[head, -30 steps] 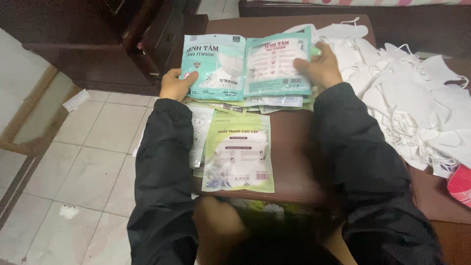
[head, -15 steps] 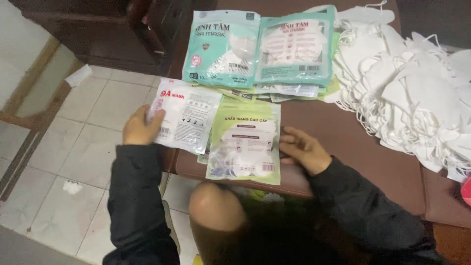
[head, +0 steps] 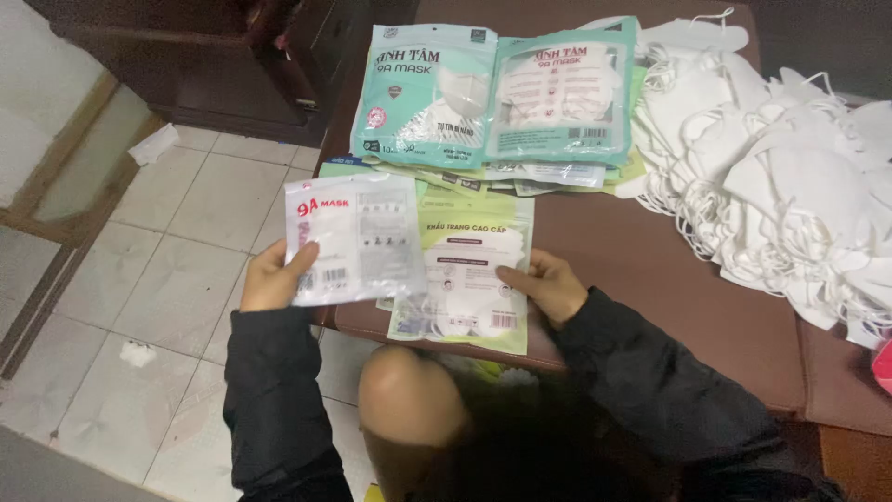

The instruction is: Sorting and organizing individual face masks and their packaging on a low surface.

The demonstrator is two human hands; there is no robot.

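Left hand (head: 271,279) fingers pinching white mask packet (head: 355,238); right hand (head: 548,284) fingers flat on green packet (head: 474,270). Could slide off brown surface (head: 669,270) edge if nudged.

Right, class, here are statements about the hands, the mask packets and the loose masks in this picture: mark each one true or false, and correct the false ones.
1. The left hand holds a white mask packet by its lower left corner. True.
2. The right hand rests on the pile of loose white masks. False: it touches the light green packet, and the pile lies apart on the far right.
3. Two teal packets lie side by side at the far end of the brown padded surface. True.
4. The floor on the left is carpeted. False: it is pale tile.
5. Both sleeves are white. False: they are black.
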